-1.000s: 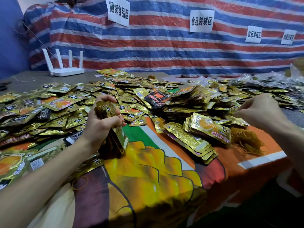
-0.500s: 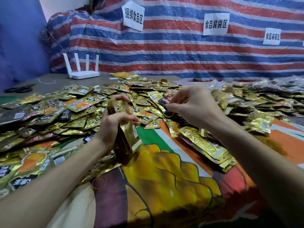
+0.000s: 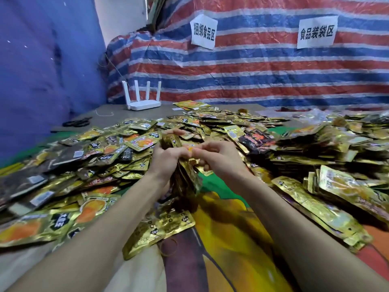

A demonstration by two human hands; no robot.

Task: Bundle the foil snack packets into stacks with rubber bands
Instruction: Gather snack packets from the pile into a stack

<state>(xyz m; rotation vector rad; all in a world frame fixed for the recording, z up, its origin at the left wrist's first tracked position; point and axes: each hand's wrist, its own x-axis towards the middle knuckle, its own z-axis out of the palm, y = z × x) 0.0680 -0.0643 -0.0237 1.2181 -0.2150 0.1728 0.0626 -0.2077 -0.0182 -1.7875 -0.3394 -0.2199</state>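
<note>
My left hand grips an upright stack of gold foil packets above the colourful table cover. My right hand is right beside it with curled fingers touching the stack's top; a thin rubber band seems pinched there, but blur hides it. Loose gold foil packets cover the table to the left and behind. More packets lie heaped on the right. One loose rubber band lies on the cover below my forearms.
A white router with antennas stands at the back left, black scissors lie near it. A striped tarp with paper signs hangs behind the table. A blue wall closes the left side.
My right hand has come from the right side of the table over to the stack held in my left hand. The camera has turned left and tilted.
</note>
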